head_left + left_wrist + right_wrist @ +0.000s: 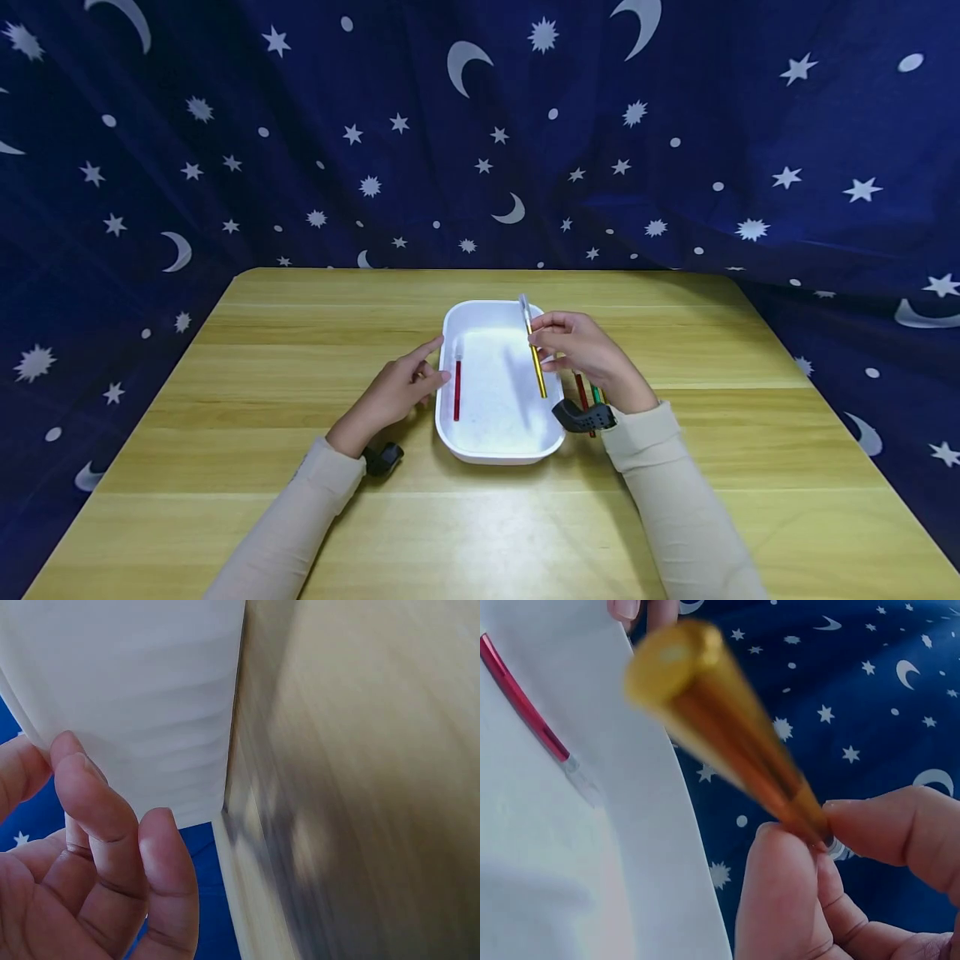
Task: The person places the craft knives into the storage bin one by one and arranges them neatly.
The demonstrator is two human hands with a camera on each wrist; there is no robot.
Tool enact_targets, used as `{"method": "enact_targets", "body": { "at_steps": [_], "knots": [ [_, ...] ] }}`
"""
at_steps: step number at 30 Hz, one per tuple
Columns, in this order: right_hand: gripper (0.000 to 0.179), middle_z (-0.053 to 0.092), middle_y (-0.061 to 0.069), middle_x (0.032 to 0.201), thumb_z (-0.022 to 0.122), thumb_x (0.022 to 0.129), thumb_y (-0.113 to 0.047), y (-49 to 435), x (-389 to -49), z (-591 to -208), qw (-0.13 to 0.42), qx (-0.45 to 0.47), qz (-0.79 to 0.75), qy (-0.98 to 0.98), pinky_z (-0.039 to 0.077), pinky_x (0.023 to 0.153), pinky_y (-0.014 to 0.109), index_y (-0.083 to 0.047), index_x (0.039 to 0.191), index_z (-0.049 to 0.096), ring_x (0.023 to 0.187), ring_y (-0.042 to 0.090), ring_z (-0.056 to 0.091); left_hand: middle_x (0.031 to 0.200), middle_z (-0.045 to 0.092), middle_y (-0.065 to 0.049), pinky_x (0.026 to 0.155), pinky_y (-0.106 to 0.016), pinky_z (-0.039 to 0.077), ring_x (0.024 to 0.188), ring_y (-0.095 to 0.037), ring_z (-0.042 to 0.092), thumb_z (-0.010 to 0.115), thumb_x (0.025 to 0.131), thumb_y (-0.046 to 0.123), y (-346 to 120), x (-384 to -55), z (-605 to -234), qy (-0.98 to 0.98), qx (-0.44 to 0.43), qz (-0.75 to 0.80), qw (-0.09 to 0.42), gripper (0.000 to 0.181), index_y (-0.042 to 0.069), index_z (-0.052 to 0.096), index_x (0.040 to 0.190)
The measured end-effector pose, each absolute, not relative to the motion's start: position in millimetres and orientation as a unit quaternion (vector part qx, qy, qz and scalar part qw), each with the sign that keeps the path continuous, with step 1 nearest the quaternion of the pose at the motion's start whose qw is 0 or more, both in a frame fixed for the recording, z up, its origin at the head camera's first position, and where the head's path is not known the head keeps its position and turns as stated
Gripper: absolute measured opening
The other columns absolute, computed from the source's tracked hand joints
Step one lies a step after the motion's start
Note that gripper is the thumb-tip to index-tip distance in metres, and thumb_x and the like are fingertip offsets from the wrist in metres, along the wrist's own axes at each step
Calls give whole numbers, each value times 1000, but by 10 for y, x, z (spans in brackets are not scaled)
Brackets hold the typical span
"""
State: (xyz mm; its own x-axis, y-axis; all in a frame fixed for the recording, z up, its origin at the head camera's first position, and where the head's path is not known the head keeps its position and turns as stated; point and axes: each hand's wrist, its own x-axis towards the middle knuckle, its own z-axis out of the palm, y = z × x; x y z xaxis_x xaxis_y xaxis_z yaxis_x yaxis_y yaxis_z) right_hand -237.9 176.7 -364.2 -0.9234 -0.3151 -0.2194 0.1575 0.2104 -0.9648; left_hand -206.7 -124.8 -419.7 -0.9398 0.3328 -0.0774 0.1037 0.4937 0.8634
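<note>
Here's the gold pen [536, 362], up over the right side of the tray, its clear cap [525, 307] pointing far and its gold end near, the long axis running mostly near to far with a slight lean: far end left, near end right. The right hand [588, 350] has it, pinched between thumb and fingertips up toward the cap, coming in from the right. That's the relation to watch: pen to the left of the hand that grips it, tray floor below and further left, and the pen's line close to the tray's own long direction. The right hand is plainly the nearer of the 2. Its gap above the floor? Can't tell exactly, but a shadow falls on the white.

Below, the white tray [487, 457] and its raised rim all round; the right wall sits close under the right fingers, so that's the tight edge. The roomier stretch of floor is to the left, reaching to a red pen [457, 393] lying near to far along the left wall. And the left hand [393, 392] pinches the left rim, thumb against fingertip.

Outside, right of the tray, another red pen [581, 392] and a green pen [596, 395], partly hidden under the right wrist. Wooden table [750, 467] around, starry curtain [375, 208] at the far side.
</note>
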Motion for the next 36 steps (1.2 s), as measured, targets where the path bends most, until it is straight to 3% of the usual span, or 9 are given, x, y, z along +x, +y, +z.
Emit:
{"method": "enact_targets", "body": {
  "at_steps": [10,17,23,36],
  "knots": [
    [34,70,8,99,62,103,-4,1564,-2453,-3644,201,-34,-618,759,60,70,23,13,132,56,78,13,66,95,69,-8,63,-31,51,76,-23,63,64,112,23,-1263,-2076,-4191,856,136,485,114,68,5,34,170],
    [27,69,2,90,63,102,-2,1432,-2480,-3678,211,-27,-616,758,60,68,23,10,125,60,72,11,66,95,69,-7,64,-33,51,76,-25,63,65,111,23,-1262,-2061,-4177,857,133,484,116,68,7,34,170],
    [26,72,6,94,63,102,-3,1329,-2503,-3659,219,-18,-604,766,60,67,23,10,125,61,71,11,68,95,69,-7,63,-33,51,76,-24,62,64,112,23,-1258,-2066,-4177,856,135,485,114,68,7,34,170],
    [21,73,5,86,66,101,-3,1099,-2631,-3703,245,-9,-572,783,62,66,24,8,119,66,66,10,70,95,68,-8,61,-32,50,75,-22,62,64,112,25,-1267,-2076,-4184,853,133,490,118,67,7,34,170]
  ]
}}
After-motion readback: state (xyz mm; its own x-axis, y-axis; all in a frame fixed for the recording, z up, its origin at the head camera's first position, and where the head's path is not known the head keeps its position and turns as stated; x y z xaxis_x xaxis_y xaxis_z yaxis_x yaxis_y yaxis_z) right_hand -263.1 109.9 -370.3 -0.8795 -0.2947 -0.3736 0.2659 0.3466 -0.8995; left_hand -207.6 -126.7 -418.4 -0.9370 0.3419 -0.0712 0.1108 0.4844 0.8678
